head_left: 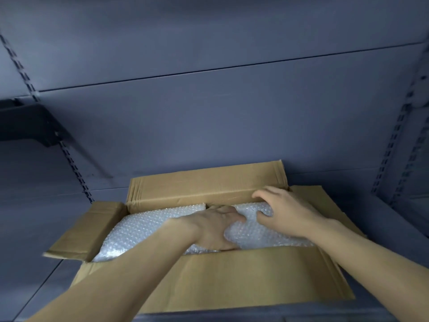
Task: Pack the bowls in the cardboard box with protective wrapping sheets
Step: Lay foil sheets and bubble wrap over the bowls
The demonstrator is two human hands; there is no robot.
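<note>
Grey shelving [209, 126] carries the box [232, 280], bubble wrap [148, 231] inside hiding any bowls. Left hand [216, 228] presses the wrap flat; right hand [285, 212] curls its grip round a bulge. Hard pressing could crack a bowl; loose wrap may leave gaps.

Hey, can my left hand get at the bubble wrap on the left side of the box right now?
Probably yes. The left hand rests on the bubble wrap mid-box, the cardboard box has its flaps folded open, and nothing lies over the left stretch.
</note>
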